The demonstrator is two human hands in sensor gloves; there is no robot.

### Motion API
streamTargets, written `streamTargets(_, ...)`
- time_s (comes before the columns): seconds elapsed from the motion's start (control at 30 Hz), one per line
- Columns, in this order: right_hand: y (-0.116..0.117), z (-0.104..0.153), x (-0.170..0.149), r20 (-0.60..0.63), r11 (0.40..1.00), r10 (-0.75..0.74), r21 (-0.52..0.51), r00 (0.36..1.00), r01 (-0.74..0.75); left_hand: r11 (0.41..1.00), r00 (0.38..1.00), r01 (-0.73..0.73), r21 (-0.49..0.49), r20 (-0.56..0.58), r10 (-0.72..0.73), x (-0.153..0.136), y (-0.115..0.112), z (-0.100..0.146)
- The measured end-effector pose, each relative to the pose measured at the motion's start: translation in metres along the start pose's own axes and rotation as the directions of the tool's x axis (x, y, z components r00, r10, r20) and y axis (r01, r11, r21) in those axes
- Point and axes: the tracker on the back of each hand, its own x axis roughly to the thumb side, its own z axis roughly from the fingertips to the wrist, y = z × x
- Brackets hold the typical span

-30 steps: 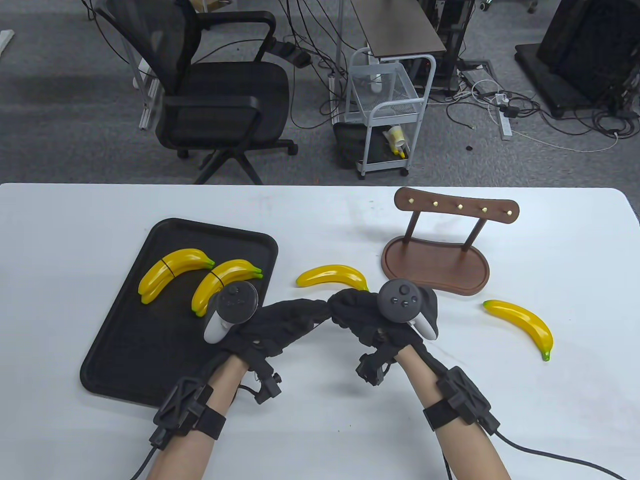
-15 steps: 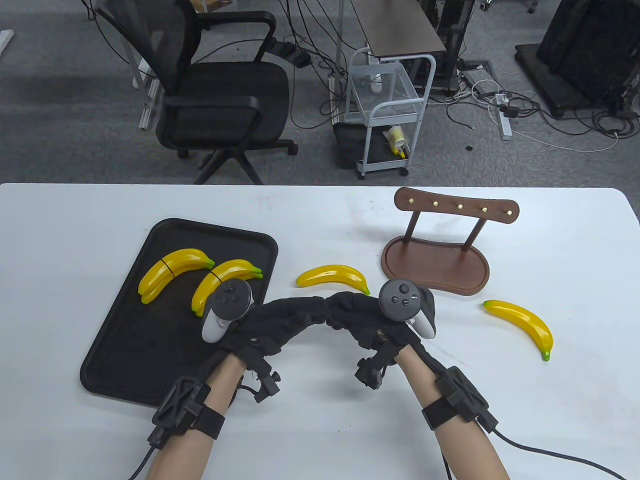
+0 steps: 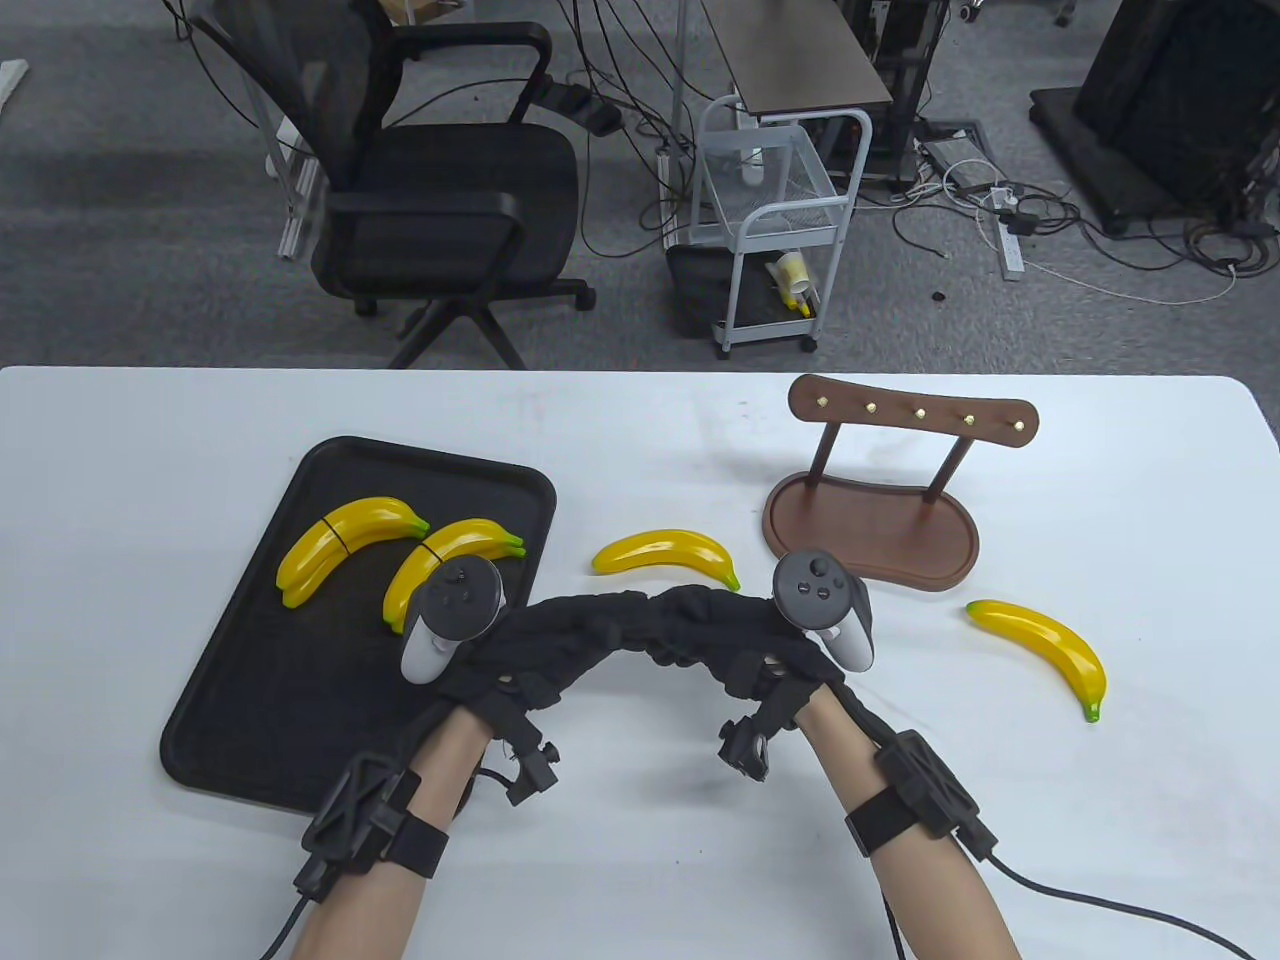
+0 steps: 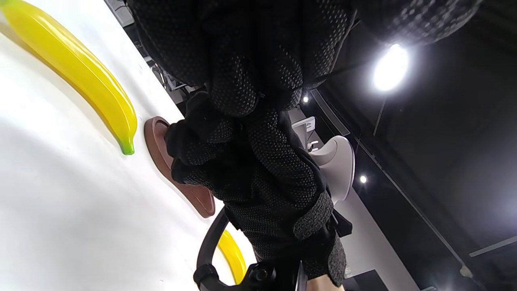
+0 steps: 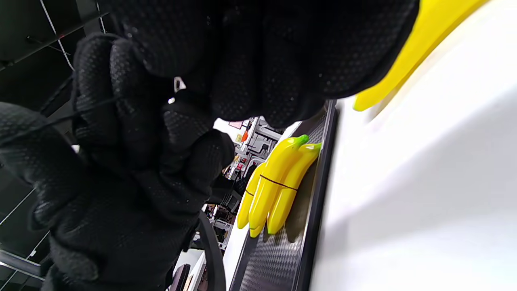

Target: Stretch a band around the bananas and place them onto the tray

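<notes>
Two banded banana pairs (image 3: 340, 540) (image 3: 450, 560) lie on the black tray (image 3: 230, 700); the nearer pair (image 5: 278, 186) also shows in the right wrist view. A loose banana (image 3: 660, 552) lies just beyond my hands, and another (image 3: 1050, 650) lies at the right. My left hand (image 3: 590, 625) and right hand (image 3: 700, 620) meet fingertip to fingertip above the table, fingers curled. A thin black band (image 5: 60, 119) runs across the gloved fingers, pinched between both hands. In the left wrist view the loose banana (image 4: 80, 76) lies beside the right hand (image 4: 262, 173).
A brown wooden stand (image 3: 880, 530) with a peg rail stands behind the right hand. The tray's right rim (image 3: 545, 520) is close to my left hand. An office chair (image 3: 430, 200) and a wire cart (image 3: 770, 230) stand beyond the table's far edge.
The fingertips have stayed together while both wrists spread slightly: the right tracker moved right, the left one slightly left. The bananas have not moved.
</notes>
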Motion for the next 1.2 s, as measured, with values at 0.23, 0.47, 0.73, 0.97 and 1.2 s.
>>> streamTargets(0.23, -0.006, 0.0, 0.001, -0.022, 0.995, 0.085, -0.058, 0.996, -0.086, 0.991, 0.993, 0.119, 0.063, -0.031, -0.118, 0.002, 0.009, 0.005)
streamTargets(0.47, -0.016, -0.006, 0.007, -0.037, 0.965, 0.244, -0.093, 0.969, -0.247, 0.967, 0.975, 0.218, 0.128, -0.071, -0.21, 0.002, 0.02, 0.011)
streamTargets(0.73, -0.03, -0.021, 0.01, -0.082, 0.898, 0.415, -0.119, 0.906, -0.423, 0.893, 0.903, 0.422, 0.155, -0.159, -0.399, -0.003, 0.024, 0.017)
streamTargets(0.97, -0.037, -0.04, 0.006, -0.135, 0.804, 0.569, -0.118, 0.811, -0.583, 0.837, 0.84, 0.53, 0.14, -0.219, -0.496, -0.011, 0.024, 0.019)
streamTargets(1.2, -0.038, -0.063, -0.003, -0.182, 0.726, 0.654, -0.123, 0.734, -0.677, 0.827, 0.823, 0.55, 0.117, -0.247, -0.512, -0.023, 0.02, 0.018)
